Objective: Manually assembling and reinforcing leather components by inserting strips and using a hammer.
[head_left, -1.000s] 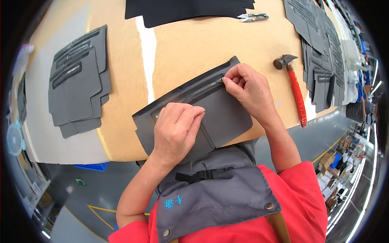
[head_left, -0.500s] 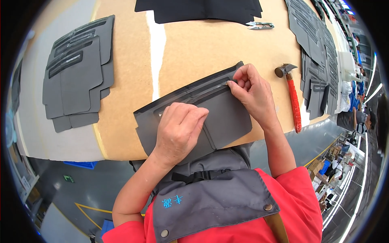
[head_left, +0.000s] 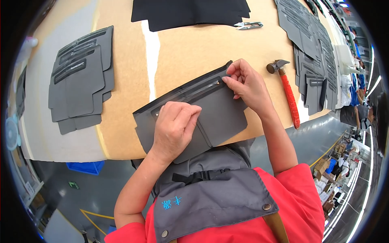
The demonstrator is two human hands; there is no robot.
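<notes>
A dark grey sheet panel [head_left: 227,111] lies tilted at the table's near edge, its far edge banded in black. Along that band runs a long narrow framed slot [head_left: 200,91], with a small whitish bit showing at each end. My left hand [head_left: 173,127] is over the panel's left half, thumb and fingers pinched together and covering part of the slot. Whatever is in that pinch is hidden. At the slot's right end is my right hand [head_left: 248,87], thumb against the curled fingers, close to the whitish bit. What it pinches, if anything, is too small to make out.
Right of the panel lies a red-handled hammer [head_left: 288,95]. Thread snips [head_left: 249,26] rest near a black panel [head_left: 190,14] at the far side. Slotted grey panels are stacked at left [head_left: 77,87] and piled at right [head_left: 310,48]. A blue bin [head_left: 87,167] stands below the table edge.
My right hand has shifted slightly off the slot's right end, uncovering the whitish bit there. My left hand stays pinched over the left half. The whole view has shifted a little.
</notes>
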